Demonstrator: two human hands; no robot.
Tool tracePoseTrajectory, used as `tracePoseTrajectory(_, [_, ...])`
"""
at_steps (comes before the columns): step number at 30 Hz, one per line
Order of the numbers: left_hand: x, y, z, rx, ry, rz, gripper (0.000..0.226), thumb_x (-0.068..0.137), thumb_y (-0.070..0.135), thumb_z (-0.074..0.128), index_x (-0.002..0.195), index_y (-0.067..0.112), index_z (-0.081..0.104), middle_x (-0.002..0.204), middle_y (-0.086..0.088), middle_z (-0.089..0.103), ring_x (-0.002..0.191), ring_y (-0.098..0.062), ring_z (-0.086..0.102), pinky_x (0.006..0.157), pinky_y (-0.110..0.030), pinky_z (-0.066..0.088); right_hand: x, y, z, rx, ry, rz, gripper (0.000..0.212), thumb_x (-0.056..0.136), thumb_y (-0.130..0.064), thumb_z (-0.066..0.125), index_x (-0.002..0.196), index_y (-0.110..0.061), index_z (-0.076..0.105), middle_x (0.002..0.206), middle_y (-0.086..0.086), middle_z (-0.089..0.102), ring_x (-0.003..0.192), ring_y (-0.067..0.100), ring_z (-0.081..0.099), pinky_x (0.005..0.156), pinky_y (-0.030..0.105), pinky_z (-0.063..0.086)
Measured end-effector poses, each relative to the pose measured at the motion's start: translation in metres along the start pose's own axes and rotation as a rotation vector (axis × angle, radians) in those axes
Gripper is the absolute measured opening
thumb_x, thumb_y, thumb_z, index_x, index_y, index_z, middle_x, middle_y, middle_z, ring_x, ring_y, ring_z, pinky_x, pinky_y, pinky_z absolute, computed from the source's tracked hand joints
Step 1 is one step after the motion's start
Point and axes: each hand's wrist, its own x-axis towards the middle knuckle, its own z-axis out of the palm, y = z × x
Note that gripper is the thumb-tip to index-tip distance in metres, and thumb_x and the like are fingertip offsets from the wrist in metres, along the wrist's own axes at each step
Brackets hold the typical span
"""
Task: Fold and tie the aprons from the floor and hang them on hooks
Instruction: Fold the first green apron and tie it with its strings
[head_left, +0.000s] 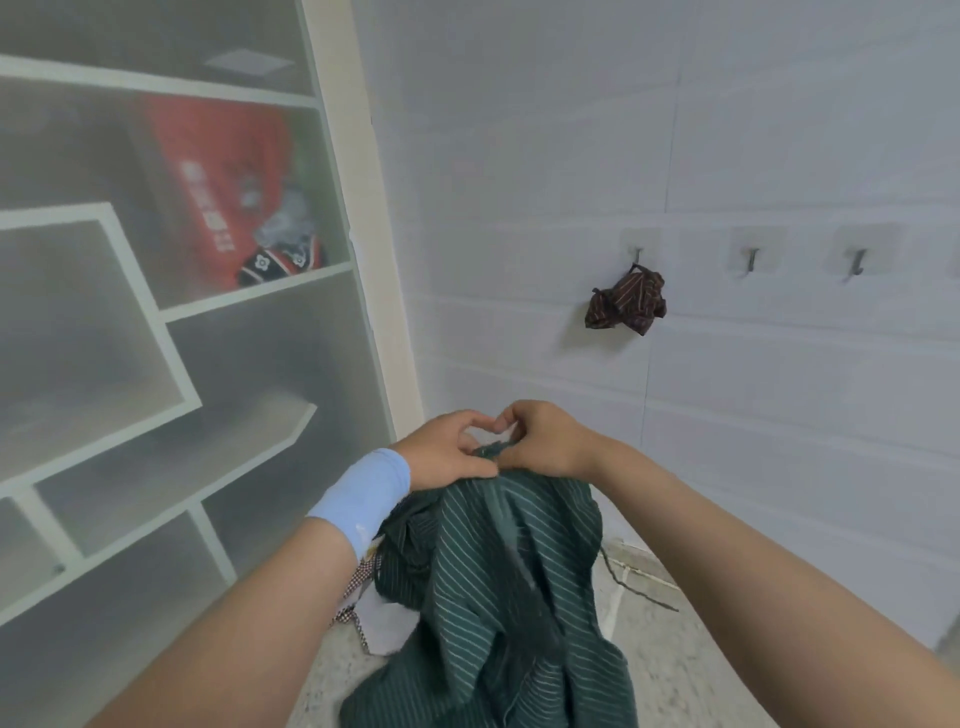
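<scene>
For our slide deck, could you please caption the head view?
The left hand and right hand pinch a green apron; a brown apron hangs on a hook.

Shelves (249, 293) L, bundled apron (626, 306) on hook (638, 254) R, other apron (498, 571) btm ctr

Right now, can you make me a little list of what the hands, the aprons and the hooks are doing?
left hand: pinches the top of the green apron
right hand: pinches the same spot, beside the left hand
green apron: bunched, hanging down from both hands
brown apron: tied in a bundle, hanging on the first hook
empty hooks: at least two, to its right
red box: on a shelf, far left
</scene>
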Motion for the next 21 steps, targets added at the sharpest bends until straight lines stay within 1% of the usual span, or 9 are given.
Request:
tracePoseTrajectory(2, [0.001, -0.010, -0.005, 0.105, -0.007, -0.003, 0.034, 0.091, 0.010, 0.060, 0.121, 0.026, 0.063, 0.115, 0.001, 0.067, 0.104, -0.014, 0.063, 0.095, -0.026, 0.048, -0.001, 0.014, -0.004, -0.214, -0.115, 0.078, 0.027, 0.073, -0.029, 0.083, 0.094, -0.018, 0.070, 0.091, -0.001, 0.069, 0.084, 0.018, 0.065, 0.072, 0.028, 0.050])
tracePoseTrajectory(3, [0.000, -0.014, -0.007, 0.138, 0.008, -0.014, 0.032, 0.092, 0.004, 0.052, 0.115, 0.022, 0.066, 0.114, 0.001, 0.067, 0.104, -0.014, 0.062, 0.094, -0.027, 0.048, 0.000, 0.023, -0.003, -0.277, -0.152, 0.114, 0.025, 0.075, -0.030, 0.083, 0.092, -0.015, 0.072, 0.092, 0.002, 0.071, 0.087, 0.021, 0.066, 0.076, 0.030, 0.052])
tracePoseTrajectory(6, [-0.001, -0.022, -0.009, 0.175, 0.050, -0.069, 0.032, 0.090, 0.000, 0.041, 0.098, 0.021, 0.064, 0.100, 0.004, 0.063, 0.098, -0.017, 0.060, 0.083, -0.028, 0.049, 0.002, 0.039, 0.007, -0.153, -0.104, 0.171, 0.022, 0.080, -0.035, 0.081, 0.085, -0.014, 0.075, 0.092, 0.005, 0.073, 0.089, 0.022, 0.065, 0.083, 0.033, 0.052])
tracePoseTrajectory(9, [0.003, -0.028, 0.000, 0.237, -0.042, -0.137, 0.008, 0.090, 0.020, 0.051, 0.093, 0.024, 0.057, 0.097, 0.000, 0.062, 0.092, -0.019, 0.060, 0.073, -0.028, 0.046, 0.011, 0.030, 0.020, -0.188, -0.022, 0.103, 0.019, 0.083, -0.039, 0.077, 0.079, -0.021, 0.073, 0.079, -0.002, 0.068, 0.077, 0.013, 0.061, 0.069, 0.028, 0.048])
tracePoseTrajectory(12, [0.009, -0.040, 0.009, 0.228, -0.079, -0.108, 0.022, 0.092, 0.047, 0.056, 0.101, 0.028, 0.061, 0.102, 0.002, 0.067, 0.091, -0.017, 0.063, 0.080, -0.030, 0.049, 0.021, 0.021, 0.029, -0.066, -0.004, 0.052, 0.015, 0.084, -0.028, 0.077, 0.087, -0.014, 0.077, 0.082, 0.002, 0.072, 0.076, 0.016, 0.064, 0.069, 0.029, 0.053])
tracePoseTrajectory(16, [0.010, -0.070, 0.009, 0.078, 0.076, -0.078, 0.019, 0.098, 0.044, 0.050, 0.100, 0.036, 0.067, 0.099, 0.010, 0.069, 0.092, -0.012, 0.065, 0.079, -0.025, 0.048, 0.027, 0.035, 0.041, 0.052, -0.003, 0.042, 0.016, 0.089, -0.027, 0.073, 0.087, -0.010, 0.074, 0.086, 0.004, 0.071, 0.078, 0.013, 0.062, 0.077, 0.030, 0.051])
tracePoseTrajectory(18, [0.012, -0.094, 0.011, 0.076, 0.179, -0.107, 0.023, 0.100, 0.037, 0.047, 0.106, 0.033, 0.069, 0.101, 0.010, 0.070, 0.092, -0.012, 0.065, 0.082, -0.029, 0.051, 0.030, 0.051, 0.058, 0.131, 0.003, 0.064, 0.015, 0.091, -0.025, 0.071, 0.090, -0.010, 0.072, 0.087, 0.004, 0.069, 0.078, 0.014, 0.061, 0.082, 0.036, 0.053])
tracePoseTrajectory(20, [0.012, -0.121, 0.012, 0.210, 0.351, -0.240, 0.025, 0.101, 0.029, 0.041, 0.106, 0.028, 0.066, 0.102, 0.004, 0.070, 0.086, -0.017, 0.063, 0.080, -0.034, 0.052, 0.031, 0.068, 0.075, 0.106, 0.033, 0.085, 0.021, 0.091, -0.031, 0.070, 0.106, -0.015, 0.068, 0.099, -0.001, 0.066, 0.085, 0.014, 0.059, 0.082, 0.039, 0.052])
tracePoseTrajectory(21, [0.012, -0.136, 0.012, 0.297, 0.422, -0.348, 0.024, 0.100, 0.025, 0.041, 0.109, 0.025, 0.063, 0.105, -0.001, 0.068, 0.086, -0.020, 0.061, 0.079, -0.034, 0.051, 0.032, 0.079, 0.083, 0.074, 0.040, 0.108, 0.031, 0.092, -0.034, 0.068, 0.118, -0.019, 0.065, 0.109, -0.005, 0.062, 0.093, 0.013, 0.057, 0.083, 0.033, 0.048])
